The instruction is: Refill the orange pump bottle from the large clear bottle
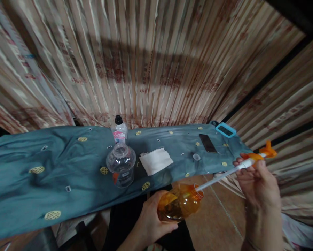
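Observation:
My left hand (pixel 148 223) grips an orange translucent bottle (pixel 178 204) from below, tilted with its neck toward the right. My right hand (pixel 258 184) holds an orange and white spray pump head (pixel 259 156). Its white dip tube (pixel 216 179) runs down into the bottle's neck. Both are held just in front of the near edge of a table covered with a blue-green cloth (pixel 54 174).
On the cloth stand a clear empty bottle (pixel 121 165), a small bottle with a black cap and pink label (pixel 119 129), a folded white tissue (pixel 156 161), a small clear cap (pixel 196 157), a dark phone (pixel 208 143) and a blue-framed device (pixel 225 129). Striped curtains (pixel 156 69) hang behind.

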Tool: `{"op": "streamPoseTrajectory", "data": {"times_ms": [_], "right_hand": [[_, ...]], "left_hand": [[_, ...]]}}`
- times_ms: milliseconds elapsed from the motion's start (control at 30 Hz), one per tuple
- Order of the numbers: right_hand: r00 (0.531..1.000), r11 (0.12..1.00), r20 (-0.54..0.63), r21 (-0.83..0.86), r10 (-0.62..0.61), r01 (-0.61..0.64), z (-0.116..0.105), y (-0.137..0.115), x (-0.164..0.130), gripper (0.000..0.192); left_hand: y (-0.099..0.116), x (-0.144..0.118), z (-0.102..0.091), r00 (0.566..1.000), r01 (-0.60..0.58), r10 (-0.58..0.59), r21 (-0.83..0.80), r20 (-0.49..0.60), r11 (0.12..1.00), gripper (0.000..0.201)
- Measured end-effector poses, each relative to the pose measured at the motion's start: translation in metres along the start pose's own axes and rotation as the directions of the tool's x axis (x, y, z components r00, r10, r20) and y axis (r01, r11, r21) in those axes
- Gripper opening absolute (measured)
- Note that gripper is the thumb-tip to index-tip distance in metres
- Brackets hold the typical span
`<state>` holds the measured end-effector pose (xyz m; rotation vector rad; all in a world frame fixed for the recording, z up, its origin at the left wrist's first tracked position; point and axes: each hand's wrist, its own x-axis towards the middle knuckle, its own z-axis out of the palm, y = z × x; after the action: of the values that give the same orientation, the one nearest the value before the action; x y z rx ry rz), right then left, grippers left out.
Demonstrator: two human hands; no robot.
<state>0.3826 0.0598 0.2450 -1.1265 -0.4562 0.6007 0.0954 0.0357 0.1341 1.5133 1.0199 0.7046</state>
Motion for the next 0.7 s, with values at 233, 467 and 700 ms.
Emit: {"op": "streamPoseTrajectory", "data": {"times_ms": [233, 467, 700], "right_hand": [[0.991, 0.997, -0.125, -0.069, -0.04, 0.032, -0.035, -0.013, 0.042, 0.053], [1.0, 0.889, -0.019, -0.458, -0.019, 0.008, -0.043, 0.021, 0.109, 0.042], [0.9, 0.162, 0.404, -0.911, 0.165, 0.38, 0.016, 0.118, 0.113, 0.028]], "left_hand": [[-0.014, 0.008, 0.015, 0.997, 0.019, -0.012, -0.095, 0.079, 0.995, 0.072], [-0.033, 0.004, 0.015, 0.997, 0.023, -0.003, -0.29, 0.072, 0.957, 0.078], [-0.027, 0.001, 0.004, 0.997, 0.052, -0.019, -0.453, 0.076, 0.89, 0.075]]}}
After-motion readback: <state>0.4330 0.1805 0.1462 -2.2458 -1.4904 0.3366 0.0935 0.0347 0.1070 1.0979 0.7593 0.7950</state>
